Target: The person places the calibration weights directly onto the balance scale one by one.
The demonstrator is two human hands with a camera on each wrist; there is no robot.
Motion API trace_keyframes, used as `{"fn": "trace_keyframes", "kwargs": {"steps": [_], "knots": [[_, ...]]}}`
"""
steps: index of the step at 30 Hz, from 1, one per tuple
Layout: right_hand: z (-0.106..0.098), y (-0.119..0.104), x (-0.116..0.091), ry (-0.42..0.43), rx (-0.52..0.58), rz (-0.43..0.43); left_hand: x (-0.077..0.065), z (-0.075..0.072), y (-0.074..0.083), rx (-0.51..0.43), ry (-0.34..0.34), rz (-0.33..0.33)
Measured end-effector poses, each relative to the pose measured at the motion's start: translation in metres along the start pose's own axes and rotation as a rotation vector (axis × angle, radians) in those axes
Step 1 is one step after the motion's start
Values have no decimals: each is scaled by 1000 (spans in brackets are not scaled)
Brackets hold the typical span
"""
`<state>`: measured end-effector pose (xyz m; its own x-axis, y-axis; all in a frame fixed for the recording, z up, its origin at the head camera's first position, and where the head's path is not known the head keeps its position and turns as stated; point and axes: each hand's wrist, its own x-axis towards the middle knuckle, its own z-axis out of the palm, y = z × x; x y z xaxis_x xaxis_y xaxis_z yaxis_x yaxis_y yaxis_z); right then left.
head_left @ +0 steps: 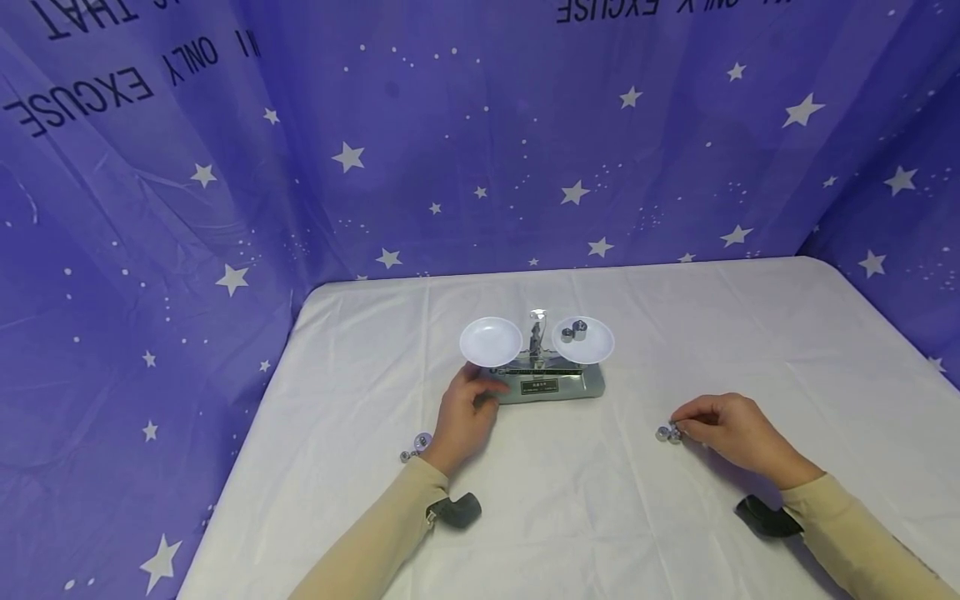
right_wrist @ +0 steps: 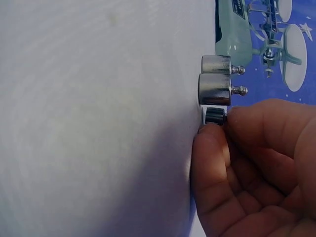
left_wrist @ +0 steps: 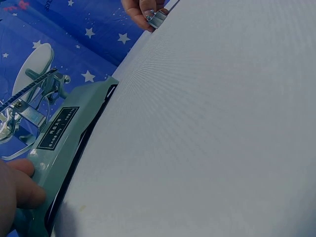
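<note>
A small balance scale point(head_left: 551, 387) with a grey-green base stands mid-table. My left hand point(head_left: 465, 417) holds the left end of its base, fingers on the casing in the left wrist view. The left pan point(head_left: 491, 340) bears nothing; two metal weights point(head_left: 580, 330) sit on the right pan point(head_left: 602, 346). Off to the right, my right hand point(head_left: 735, 433) pinches a small knobbed weight point(right_wrist: 215, 116) between thumb and fingertip, low over the cloth. Two larger cylindrical weights point(right_wrist: 215, 89) stand right beside it.
Several more small metal pieces point(head_left: 422, 442) lie left of my left wrist. A white cloth point(head_left: 570, 500) covers the table. Purple star-patterned curtains point(head_left: 480, 150) hang behind and at both sides. Dark devices point(head_left: 768, 517) are strapped at both wrists.
</note>
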<state>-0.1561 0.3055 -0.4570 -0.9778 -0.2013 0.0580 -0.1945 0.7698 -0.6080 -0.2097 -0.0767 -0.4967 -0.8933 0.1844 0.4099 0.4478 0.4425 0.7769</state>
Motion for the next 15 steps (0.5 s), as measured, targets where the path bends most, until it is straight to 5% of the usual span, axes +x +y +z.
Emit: {"fn": "trace_keyframes", "kwargs": {"steps": [7,15], "knots": [[0,1,-2,-3,25,35,0,1,0,-12,-2,-16],[0,2,-2,100,74,52,-1,-1,1,-8,-4,-13]]}}
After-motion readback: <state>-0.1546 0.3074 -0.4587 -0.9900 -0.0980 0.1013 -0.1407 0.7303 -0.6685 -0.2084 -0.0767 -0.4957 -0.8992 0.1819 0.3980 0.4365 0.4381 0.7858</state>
